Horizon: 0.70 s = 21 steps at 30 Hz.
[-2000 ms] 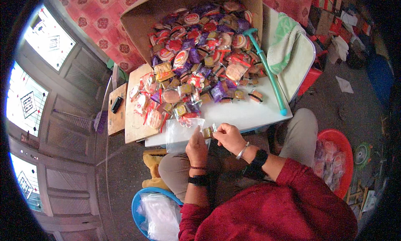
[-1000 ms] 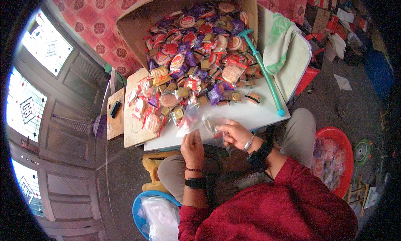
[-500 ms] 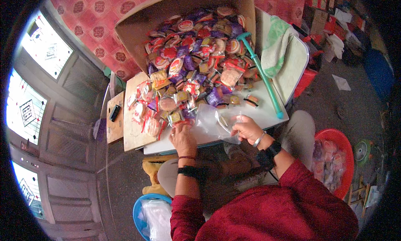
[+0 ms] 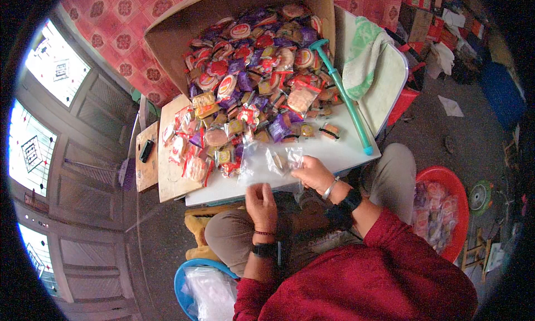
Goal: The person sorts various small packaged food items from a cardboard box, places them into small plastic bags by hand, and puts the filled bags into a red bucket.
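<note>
My right hand (image 4: 315, 176) pinches the right end of a clear plastic bag (image 4: 261, 164) at the table's front edge. A small wrapped item (image 4: 275, 160) shows in or under the film; I cannot tell which. My left hand (image 4: 261, 207) is at the bag's lower left edge, fingers pressed together, and what they hold is hidden. Just beyond both hands, a heap of small wrapped snacks (image 4: 237, 87) in red, purple and yellow spills from a tipped cardboard box (image 4: 167, 34) onto the white table (image 4: 214, 196).
Right of the heap lies a green-handled tool (image 4: 348, 101), beside a green-and-white towel (image 4: 362, 59). A red basin (image 4: 461, 209) of filled bags stands on the floor at right. At lower left, a blue basin (image 4: 179, 282) holds clear bags (image 4: 210, 290). A wooden board (image 4: 173, 179) edges the table.
My left hand has drawn back from the heap toward me and right, to the bag's edge. The bag is spread further left. My right hand keeps its grip, shifted slightly left.
</note>
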### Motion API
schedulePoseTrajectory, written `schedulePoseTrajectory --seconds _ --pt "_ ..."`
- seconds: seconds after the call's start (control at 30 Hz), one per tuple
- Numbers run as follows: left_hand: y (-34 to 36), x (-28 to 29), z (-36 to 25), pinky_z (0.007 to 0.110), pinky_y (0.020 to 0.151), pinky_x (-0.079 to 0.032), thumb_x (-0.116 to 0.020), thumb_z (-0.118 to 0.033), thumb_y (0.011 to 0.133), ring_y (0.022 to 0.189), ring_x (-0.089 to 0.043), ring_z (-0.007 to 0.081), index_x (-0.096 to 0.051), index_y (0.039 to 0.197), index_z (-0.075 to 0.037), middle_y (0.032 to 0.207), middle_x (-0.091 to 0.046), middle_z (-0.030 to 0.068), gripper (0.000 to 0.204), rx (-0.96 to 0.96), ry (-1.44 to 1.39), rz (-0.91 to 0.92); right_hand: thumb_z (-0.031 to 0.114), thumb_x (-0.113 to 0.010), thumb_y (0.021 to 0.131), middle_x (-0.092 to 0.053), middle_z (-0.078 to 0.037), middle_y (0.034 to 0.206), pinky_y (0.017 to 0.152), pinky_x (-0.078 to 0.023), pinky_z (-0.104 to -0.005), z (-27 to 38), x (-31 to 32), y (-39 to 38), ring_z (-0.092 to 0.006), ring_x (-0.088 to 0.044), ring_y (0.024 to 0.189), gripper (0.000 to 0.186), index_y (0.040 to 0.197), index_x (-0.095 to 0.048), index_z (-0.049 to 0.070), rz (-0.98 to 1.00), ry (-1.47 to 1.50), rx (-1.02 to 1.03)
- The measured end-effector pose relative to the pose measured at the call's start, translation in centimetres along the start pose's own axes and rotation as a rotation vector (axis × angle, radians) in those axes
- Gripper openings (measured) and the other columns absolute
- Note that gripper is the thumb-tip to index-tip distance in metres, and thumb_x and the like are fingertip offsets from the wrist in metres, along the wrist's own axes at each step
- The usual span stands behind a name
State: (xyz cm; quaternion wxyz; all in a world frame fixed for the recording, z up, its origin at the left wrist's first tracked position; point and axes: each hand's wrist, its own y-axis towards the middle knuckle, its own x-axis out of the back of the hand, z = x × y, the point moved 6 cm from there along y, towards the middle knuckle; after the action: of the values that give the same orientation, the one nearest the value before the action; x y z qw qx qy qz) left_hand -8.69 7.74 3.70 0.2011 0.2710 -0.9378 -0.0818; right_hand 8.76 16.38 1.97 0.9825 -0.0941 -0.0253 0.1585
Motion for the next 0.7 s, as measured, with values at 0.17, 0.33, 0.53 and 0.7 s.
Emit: schedulePoseTrajectory --seconds 0.17,0.33,0.53,0.7 --pt "-2.9 -2.2 2.1 0.026 0.057 -0.043 -0.058 -0.028 0.087 0.071 -0.048 0.0114 -0.053 0.085 -0.004 0.075 -0.051 0.0031 0.025 0.694 -0.565 0.198 0.019 -0.064 0.072 -0.061 -0.010 0.064 0.054 -0.047 -0.0321 -1.0 0.7 0.5 -0.0176 -0.060 0.056 0.021 0.075 -0.060 -0.002 -0.038 -0.105 0.081" --pt "-3.9 -4.7 3.3 0.029 0.070 -0.046 -0.059 -0.034 0.086 0.078 -0.051 0.0152 -0.049 0.095 -0.004 0.088 -0.051 0.0042 0.034 0.881 -0.914 0.290 0.018 -0.064 0.074 -0.063 -0.008 0.070 0.060 -0.047 -0.0300 -0.2 0.1 -0.2 -0.0182 -0.061 0.065 0.020 0.079 -0.061 -0.002 -0.027 -0.087 0.146" --pt "-3.3 -5.4 4.2 0.030 0.067 -0.048 -0.054 -0.018 0.089 0.066 -0.052 0.0147 -0.052 0.087 -0.002 0.074 -0.052 0.0038 0.016 0.790 -0.844 0.363 0.009 -0.059 0.080 -0.062 -0.009 0.088 0.070 -0.048 -0.0285 0.3 -1.7 -1.0 -0.0208 -0.060 0.083 0.019 0.094 -0.058 -0.004 0.155 0.634 -0.094" --pt "-2.8 -4.8 2.6 0.025 0.057 -0.043 -0.051 -0.015 0.090 0.063 -0.051 0.0116 -0.056 0.074 -0.001 0.070 -0.054 0.0025 0.021 0.779 -0.633 0.463 0.005 -0.056 0.082 -0.060 -0.011 0.095 0.074 -0.049 -0.0300 0.2 -2.7 -0.6 -0.0201 -0.058 0.091 0.016 0.096 -0.058 -0.004 0.308 0.984 -0.059"
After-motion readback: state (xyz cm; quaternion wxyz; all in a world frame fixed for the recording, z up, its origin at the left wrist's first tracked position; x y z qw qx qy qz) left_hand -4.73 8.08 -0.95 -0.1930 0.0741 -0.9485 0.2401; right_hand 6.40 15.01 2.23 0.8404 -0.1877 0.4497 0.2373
